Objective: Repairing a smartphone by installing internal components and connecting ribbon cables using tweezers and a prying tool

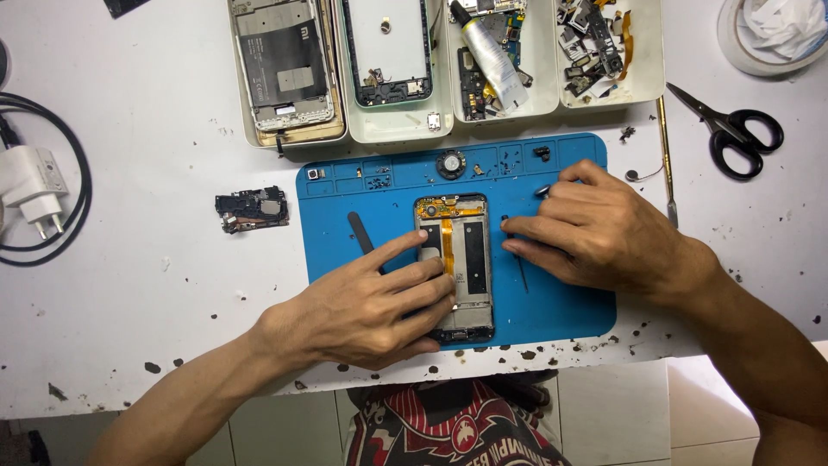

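An opened phone frame (466, 250) with an orange flex cable lies on a blue work mat (569, 302). My left hand (371, 306) rests on the frame's left and lower part, fingers spread across it. My right hand (595, 229) sits just right of the frame, fingertips pinched on a thin dark tool (520, 269) that points down onto the mat. A metal tip shows above its knuckles. A black pry stick (360, 231) lies on the mat left of the frame.
Four white trays (397, 129) at the back hold phone bodies, a glue tube (493, 56) and loose parts. Scissors (733, 129) and a tape roll (768, 34) lie at right. A small circuit part (252, 210) and a white charger (30, 185) with cable lie at left.
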